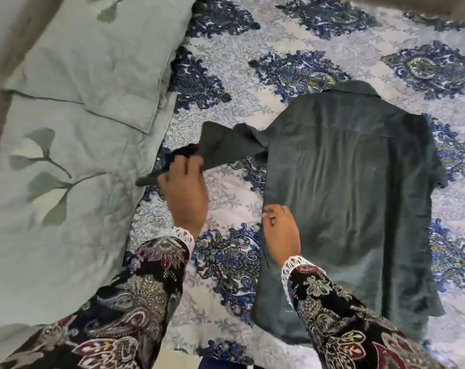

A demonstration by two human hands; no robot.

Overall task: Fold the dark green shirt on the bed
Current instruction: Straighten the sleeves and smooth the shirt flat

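Note:
The dark green shirt (pixel 353 182) lies back side up on the patterned bed cover (pixel 226 97), collar at the far end. Its left sleeve stretches out to the left, lifted slightly off the cover. My left hand (pixel 184 190) grips the end of that sleeve. My right hand (pixel 280 230) pinches the shirt's left side edge near mid-body. The short right sleeve lies flat at the far right side.
Two pale green pillows (pixel 74 89) with leaf prints lie at the left, close to the stretched sleeve. The blue and white bed cover extends beyond the shirt on the right and far side. Both forearms wear dark floral sleeves with white lace cuffs.

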